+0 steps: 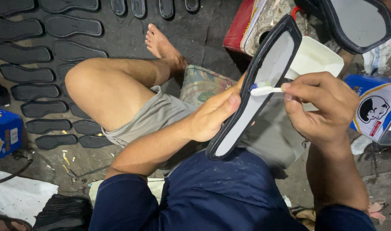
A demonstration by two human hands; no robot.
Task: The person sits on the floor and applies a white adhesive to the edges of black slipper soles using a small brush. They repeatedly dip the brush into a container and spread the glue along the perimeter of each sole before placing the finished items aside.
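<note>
My left hand (212, 115) grips a long black shoe sole (264, 72) by its edge, holding it tilted with its pale grey inner face up. My right hand (324, 107) pinches a white toothbrush (266, 90) by the handle. Its bristle head rests on the sole's grey surface near the middle. I sit on the floor with my bare left leg (118, 85) bent out to the left, over a patterned cushion (202, 83).
Several black soles (37, 77) lie in rows on the dark floor at left. Another sole (358, 23) sits upper right. A white tub (315, 57) stands behind the held sole, with a red box (238, 25) beyond. Blue cartons lie right (375, 107) and left (2, 132).
</note>
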